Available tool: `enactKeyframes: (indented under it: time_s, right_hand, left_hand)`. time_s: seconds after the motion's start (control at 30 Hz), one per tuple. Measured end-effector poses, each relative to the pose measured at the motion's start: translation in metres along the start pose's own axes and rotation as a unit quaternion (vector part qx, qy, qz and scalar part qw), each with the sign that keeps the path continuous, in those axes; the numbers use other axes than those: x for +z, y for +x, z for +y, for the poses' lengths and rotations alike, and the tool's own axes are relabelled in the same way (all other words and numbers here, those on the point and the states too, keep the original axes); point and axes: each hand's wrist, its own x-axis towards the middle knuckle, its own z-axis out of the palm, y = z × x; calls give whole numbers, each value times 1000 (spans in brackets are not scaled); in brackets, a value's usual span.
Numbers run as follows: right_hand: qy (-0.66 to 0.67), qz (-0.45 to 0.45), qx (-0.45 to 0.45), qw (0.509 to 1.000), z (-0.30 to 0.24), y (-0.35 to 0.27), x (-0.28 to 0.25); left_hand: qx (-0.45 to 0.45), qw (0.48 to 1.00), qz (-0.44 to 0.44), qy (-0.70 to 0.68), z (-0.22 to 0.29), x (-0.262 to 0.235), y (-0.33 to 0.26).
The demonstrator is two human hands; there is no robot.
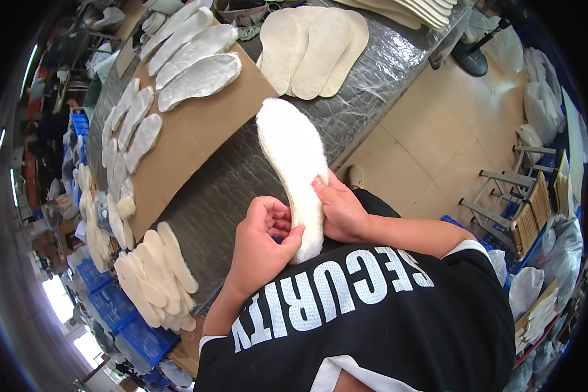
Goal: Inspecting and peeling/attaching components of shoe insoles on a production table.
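A white fleecy insole (pixel 295 147) is held up in front of my chest, its wide end pointing away from me over the table edge. My left hand (pixel 266 236) pinches its left edge near the narrow end, thumb on the fleece and fingers curled at the side. My right hand (pixel 341 208) grips the opposite edge a little farther up, its thumb on top and its other fingers mostly hidden behind. Beyond the insole's tip, several cream felt insoles (pixel 313 49) lie overlapped on the table.
The table (pixel 206 186) has a dark plastic cover. A brown cardboard sheet (pixel 196 134) carries several silvery-backed insoles (pixel 199 81). Cream insoles (pixel 153 277) are heaped at the left, and more are stacked (pixel 411 13) at the far edge. Blue crates (pixel 121 313), a metal rack (pixel 503 189) and plastic bags (pixel 545 98) stand around.
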Motion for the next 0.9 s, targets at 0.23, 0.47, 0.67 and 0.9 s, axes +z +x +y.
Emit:
enactKeyframes:
  time_s: [0.23, 0.47, 0.67, 0.9]
  right_hand:
    - [16, -44, -86, 995, 13, 0, 4]
    - [-100, -161, -92, 978, 21, 8, 6]
    - [-142, -132, -82, 978, 26, 11, 7]
    - [-293, -93, -190, 932, 31, 13, -2]
  left_hand:
    - [46, 998, 52, 9, -27, -25, 8]
    - [-53, 931, -35, -359, -65, -48, 24]
    - [-108, 864, -110, -479, -73, -54, 17]
    - [-198, 763, -141, -599, -95, -62, 9]
